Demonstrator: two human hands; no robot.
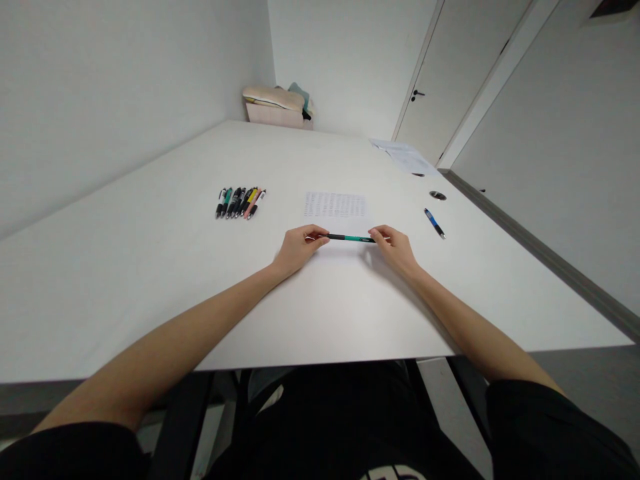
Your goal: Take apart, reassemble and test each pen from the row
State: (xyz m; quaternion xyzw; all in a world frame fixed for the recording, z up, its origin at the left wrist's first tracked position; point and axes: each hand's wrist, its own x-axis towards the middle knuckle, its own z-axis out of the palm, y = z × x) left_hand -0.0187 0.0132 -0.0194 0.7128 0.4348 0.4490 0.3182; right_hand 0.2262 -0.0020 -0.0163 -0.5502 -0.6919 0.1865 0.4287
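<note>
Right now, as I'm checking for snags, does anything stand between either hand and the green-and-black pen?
Nothing visible does. The left hand and the right hand each pinch one end of the green-and-black pen. The paper sheet lies below it, not in between.

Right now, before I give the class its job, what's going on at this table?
A person holds a green-and-black pen sideways by its two ends, the left hand at one and the right hand at the other, over a sheet of paper on the white table. A row of pens lies beyond the left hand, and a blue pen lies alone to the right.
</note>
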